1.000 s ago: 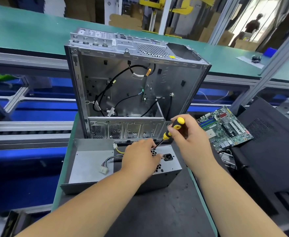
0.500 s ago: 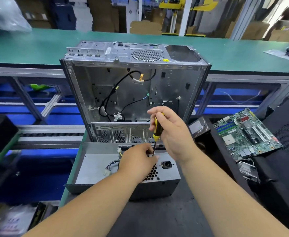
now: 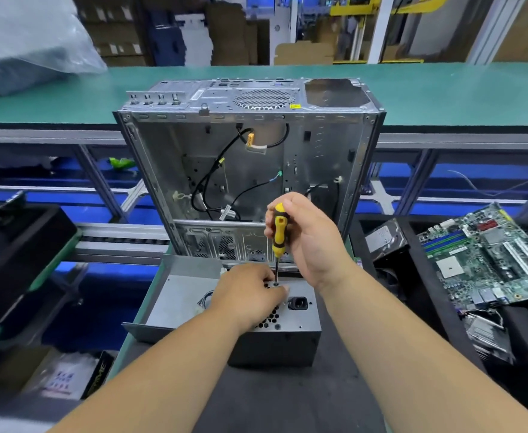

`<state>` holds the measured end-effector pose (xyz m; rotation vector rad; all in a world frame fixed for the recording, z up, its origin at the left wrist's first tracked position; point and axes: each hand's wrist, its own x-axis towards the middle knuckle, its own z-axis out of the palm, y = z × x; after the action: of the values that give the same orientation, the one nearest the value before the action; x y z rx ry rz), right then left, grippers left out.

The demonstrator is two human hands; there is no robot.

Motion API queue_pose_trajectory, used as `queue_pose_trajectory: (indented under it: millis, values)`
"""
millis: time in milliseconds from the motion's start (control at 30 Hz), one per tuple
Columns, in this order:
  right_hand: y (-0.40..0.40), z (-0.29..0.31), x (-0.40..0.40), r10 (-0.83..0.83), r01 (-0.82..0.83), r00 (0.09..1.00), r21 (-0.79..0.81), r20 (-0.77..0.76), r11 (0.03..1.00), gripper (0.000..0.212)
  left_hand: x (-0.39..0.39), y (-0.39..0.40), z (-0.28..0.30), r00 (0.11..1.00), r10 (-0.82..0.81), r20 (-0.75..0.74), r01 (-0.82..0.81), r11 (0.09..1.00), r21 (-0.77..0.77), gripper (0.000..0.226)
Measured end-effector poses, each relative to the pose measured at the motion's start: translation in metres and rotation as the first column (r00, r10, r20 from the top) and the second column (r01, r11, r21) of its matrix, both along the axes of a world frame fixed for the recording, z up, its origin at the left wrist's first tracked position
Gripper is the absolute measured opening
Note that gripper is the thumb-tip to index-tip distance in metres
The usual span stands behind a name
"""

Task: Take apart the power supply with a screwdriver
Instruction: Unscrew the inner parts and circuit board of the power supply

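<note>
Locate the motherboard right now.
Head view, far right: the motherboard lies flat on black panels, right of the open computer case, beside a hard drive.

Grey sheet-metal power supply box [image 3: 290, 335], matt, perforated top. Yellow-and-black plastic-handled screwdriver [image 3: 278, 232], glossy grip, bare steel shaft. Open silver metal computer case [image 3: 244, 157], dull galvanised finish, punched vents. Green printed circuit motherboard [image 3: 487, 257], glossy components. Dark matt rubbery bench mat [image 3: 287, 398]. Green matt table surface [image 3: 443, 89]. Clear crinkled plastic bag [image 3: 31, 42].
</note>
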<state>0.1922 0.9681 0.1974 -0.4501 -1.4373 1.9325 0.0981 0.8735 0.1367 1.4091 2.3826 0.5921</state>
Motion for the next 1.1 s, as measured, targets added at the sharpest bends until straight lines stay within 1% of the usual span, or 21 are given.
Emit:
queue_pose_trajectory:
  millis: [133, 200, 267, 333, 433, 633, 667, 700, 767, 833, 933, 967, 1000, 1067, 1100]
  values:
    - [0.005, 0.003, -0.003, -0.058, 0.064, 0.995, -0.073, 0.078, 0.995, 0.016, -0.003, 0.003, -0.002, 0.999, -0.037, 0.022, 0.037, 0.999, -0.029, 0.034]
    - [0.006, 0.001, -0.004, -0.029, 0.034, 0.998, -0.122, 0.047, 0.992, 0.016, -0.005, 0.004, -0.003, 0.998, -0.052, 0.02, 0.052, 0.998, -0.034, 0.035]
    - [0.005, -0.002, -0.005, 0.0, -0.003, 1.0, -0.14, -0.024, 0.99, 0.021, -0.006, 0.003, -0.004, 0.998, -0.064, 0.013, 0.065, 0.998, -0.029, 0.035]
    - [0.003, -0.003, -0.005, 0.017, -0.022, 0.999, -0.103, -0.043, 0.994, 0.027, -0.007, 0.003, -0.005, 0.997, -0.073, 0.008, 0.073, 0.997, -0.013, 0.035]
    - [0.003, -0.002, -0.005, 0.003, -0.003, 1.0, 0.001, 0.018, 1.0, 0.019, -0.006, 0.003, -0.005, 0.996, -0.087, -0.013, 0.087, 0.996, 0.007, 0.036]
    - [0.005, 0.006, -0.002, -0.017, 0.013, 0.99, 0.034, 0.142, 0.999, 0.023, -0.008, 0.002, -0.006, 0.995, -0.094, -0.014, 0.094, 0.996, -0.003, 0.036]
    - [0.006, 0.007, -0.001, -0.017, 0.013, 0.99, 0.033, 0.143, 0.999, 0.023, -0.007, 0.002, -0.006, 0.995, -0.095, -0.017, 0.095, 0.995, -0.002, 0.036]
    - [0.006, 0.008, -0.001, -0.007, 0.004, 0.992, 0.02, 0.128, 1.0, 0.026, -0.007, 0.002, -0.005, 0.995, -0.095, -0.019, 0.095, 0.995, 0.0, 0.036]
    - [0.003, 0.01, -0.003, 0.043, -0.042, 0.996, -0.011, 0.081, 0.999, 0.038, -0.007, 0.002, -0.005, 0.995, -0.093, -0.019, 0.093, 0.996, 0.0, 0.036]
    - [-0.001, 0.009, -0.007, 0.051, -0.048, 0.996, -0.045, 0.068, 0.998, 0.048, -0.006, 0.001, -0.004, 0.996, -0.093, -0.015, 0.093, 0.996, -0.003, 0.036]
    - [-0.002, 0.008, -0.011, 0.048, -0.044, 0.998, -0.094, 0.043, 0.995, 0.054, -0.006, 0.001, -0.004, 0.995, -0.098, -0.018, 0.098, 0.995, -0.002, 0.029]
    - [-0.002, 0.007, -0.01, 0.059, -0.056, 0.998, -0.098, 0.026, 0.994, 0.05, -0.007, 0.001, -0.004, 0.995, -0.101, -0.023, 0.101, 0.995, 0.001, 0.026]
    - [-0.002, 0.006, -0.009, 0.065, -0.064, 0.998, -0.086, 0.016, 0.994, 0.042, -0.007, 0.001, -0.004, 0.994, -0.105, -0.027, 0.105, 0.994, 0.004, 0.025]
    - [-0.002, 0.005, -0.006, 0.063, -0.062, 0.998, -0.038, 0.027, 0.997, 0.024, -0.007, 0.001, -0.006, 0.993, -0.112, -0.03, 0.112, 0.994, 0.01, 0.025]
    - [-0.002, 0.004, -0.006, 0.053, -0.053, 0.998, -0.022, 0.042, 0.998, 0.02, -0.007, 0.001, -0.006, 0.993, -0.112, -0.031, 0.113, 0.994, 0.011, 0.026]
